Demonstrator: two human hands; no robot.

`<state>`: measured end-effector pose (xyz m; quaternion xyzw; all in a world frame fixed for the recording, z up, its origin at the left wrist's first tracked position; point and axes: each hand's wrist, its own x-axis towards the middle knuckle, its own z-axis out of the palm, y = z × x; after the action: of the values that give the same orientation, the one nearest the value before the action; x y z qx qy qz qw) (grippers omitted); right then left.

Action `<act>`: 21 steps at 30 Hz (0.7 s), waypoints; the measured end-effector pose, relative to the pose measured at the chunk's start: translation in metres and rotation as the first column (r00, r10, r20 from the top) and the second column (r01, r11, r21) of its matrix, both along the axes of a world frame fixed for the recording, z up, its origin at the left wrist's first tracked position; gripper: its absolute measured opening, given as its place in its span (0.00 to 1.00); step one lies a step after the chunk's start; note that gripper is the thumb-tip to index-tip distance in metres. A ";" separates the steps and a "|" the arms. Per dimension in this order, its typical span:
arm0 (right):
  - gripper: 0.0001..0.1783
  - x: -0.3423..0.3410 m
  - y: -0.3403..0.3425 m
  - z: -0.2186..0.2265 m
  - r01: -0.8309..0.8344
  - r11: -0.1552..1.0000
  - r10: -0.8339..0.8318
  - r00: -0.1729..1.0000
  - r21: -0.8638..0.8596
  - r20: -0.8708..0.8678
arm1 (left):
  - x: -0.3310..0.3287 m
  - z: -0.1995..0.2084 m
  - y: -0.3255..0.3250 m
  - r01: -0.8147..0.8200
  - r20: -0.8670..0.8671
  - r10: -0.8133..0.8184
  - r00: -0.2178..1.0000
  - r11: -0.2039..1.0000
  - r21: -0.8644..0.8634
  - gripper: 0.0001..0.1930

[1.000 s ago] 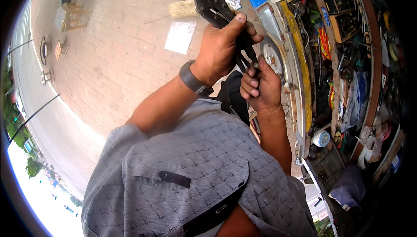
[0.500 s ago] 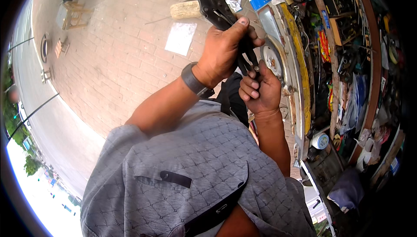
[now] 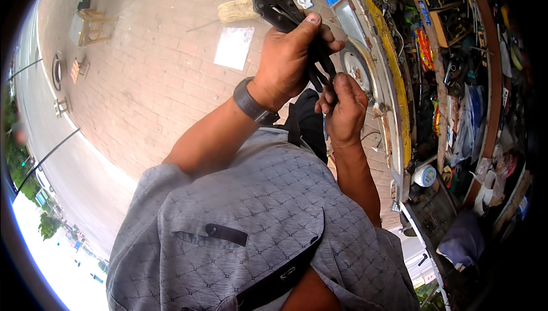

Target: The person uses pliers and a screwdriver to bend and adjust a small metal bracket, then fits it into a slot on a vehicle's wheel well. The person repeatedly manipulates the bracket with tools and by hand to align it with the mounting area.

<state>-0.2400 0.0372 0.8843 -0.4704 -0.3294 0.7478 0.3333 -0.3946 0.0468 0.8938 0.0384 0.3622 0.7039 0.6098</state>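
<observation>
My left hand [image 3: 288, 60], with a dark watch [image 3: 251, 103] on its wrist, is closed around the handles of black locking pliers [image 3: 274, 3]. The pliers' jaws point up and to the left, away from me. My right hand [image 3: 345, 111] sits just below and to the right, its fingertips pinching the lower end of the pliers' handles. Both hands are held out in front of my grey patterned shirt [image 3: 245, 214].
Brick pavement lies below, with a white sheet [image 3: 234, 47] and a wooden stool [image 3: 91, 25] on it. A round metal disc [image 3: 357, 71] sits behind my hands. A cluttered stall with many tools [image 3: 456, 83] runs along the right. A road curves at the left.
Both hands have kept their hold on the pliers. The pliers have shifted slightly up and to the left, and my right fingers have moved a little on the handle end.
</observation>
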 end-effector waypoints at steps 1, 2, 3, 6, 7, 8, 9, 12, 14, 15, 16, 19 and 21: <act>0.19 0.001 0.000 0.000 0.004 0.999 -0.005 1.000 -0.050 -0.030 | 0.000 0.000 -0.001 0.008 -0.006 -0.008 1.000 1.000 -0.007 0.14; 0.19 0.002 0.001 0.001 0.006 0.996 -0.011 0.999 -0.092 -0.053 | 0.000 0.000 -0.001 0.016 -0.013 -0.016 1.000 1.000 -0.015 0.14; 0.19 0.002 0.001 0.002 0.008 0.991 -0.018 0.997 -0.134 -0.076 | 0.000 0.000 -0.002 0.023 -0.018 -0.023 1.000 0.999 -0.023 0.14; 0.19 0.005 -0.001 0.002 0.008 0.978 -0.035 0.992 -0.210 -0.124 | 0.004 -0.001 -0.003 0.011 -0.027 -0.011 1.000 1.000 -0.015 0.14; 0.19 0.007 -0.002 0.001 0.010 0.974 -0.042 0.990 -0.228 -0.136 | 0.004 0.000 -0.003 0.013 -0.035 -0.014 0.999 1.000 -0.027 0.14; 0.19 0.005 -0.003 0.002 0.019 0.982 -0.044 0.991 -0.189 -0.126 | 0.002 0.001 -0.001 0.016 -0.042 -0.017 0.999 0.999 -0.039 0.14; 0.19 0.001 -0.005 0.003 0.031 0.988 -0.048 0.993 -0.150 -0.112 | 0.002 0.002 0.000 0.021 -0.045 -0.023 0.999 0.998 -0.052 0.14; 0.20 0.002 -0.007 0.005 0.006 1.000 -0.008 0.996 -0.016 -0.089 | -0.002 0.004 0.002 0.038 -0.027 -0.038 0.999 0.999 -0.017 0.13; 0.20 0.004 -0.006 0.007 -0.011 1.000 0.012 0.998 0.026 -0.062 | -0.004 -0.003 0.003 0.058 0.025 -0.058 0.998 0.998 0.011 0.12; 0.19 0.007 -0.007 0.007 -0.029 0.998 0.032 0.998 0.047 -0.059 | -0.005 -0.004 0.003 0.064 0.046 -0.065 0.997 0.998 0.020 0.12; 0.18 0.009 -0.007 0.007 -0.040 0.997 0.043 0.998 0.068 -0.041 | -0.005 -0.005 0.002 0.069 0.066 -0.071 0.995 0.997 0.030 0.12; 0.16 0.013 -0.008 0.007 -0.058 0.990 0.058 0.998 0.127 0.001 | -0.005 -0.006 0.001 0.100 0.089 -0.105 0.991 0.994 0.051 0.13; 0.15 0.011 -0.009 0.010 -0.044 0.985 0.042 0.999 0.165 0.017 | -0.004 -0.006 0.001 0.118 0.079 -0.121 0.989 0.992 0.047 0.13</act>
<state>-0.2292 0.0278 0.8941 -0.4388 -0.4025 0.7219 0.3527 -0.3983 0.0476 0.8883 0.0443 0.3190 0.6746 0.6642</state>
